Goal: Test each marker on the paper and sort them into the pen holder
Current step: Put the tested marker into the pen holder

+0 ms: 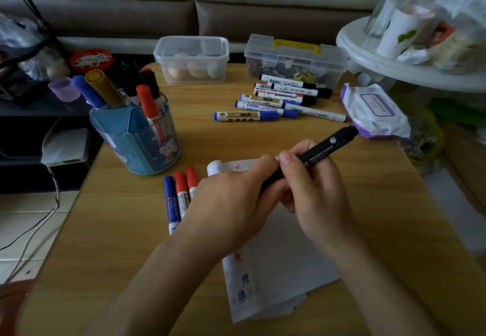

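A black permanent marker (323, 146) slants above the white paper (278, 264), which bears red and blue test marks. My right hand (313, 191) grips its barrel. My left hand (231, 204) holds its lower end, which is hidden between my fingers. A blue pen holder (136, 138) at the left holds several markers. Three markers (178, 196), one blue and two red, lie beside my left hand. A pile of several blue, black and red markers (278, 99) lies at the back of the table.
A clear box with eggs (192, 59) and a clear case with a yellow handle (294, 59) stand at the back. A pack of wipes (373, 112) lies at the right. A white round stand (410, 54) overhangs the right corner. Cables hang off the left edge.
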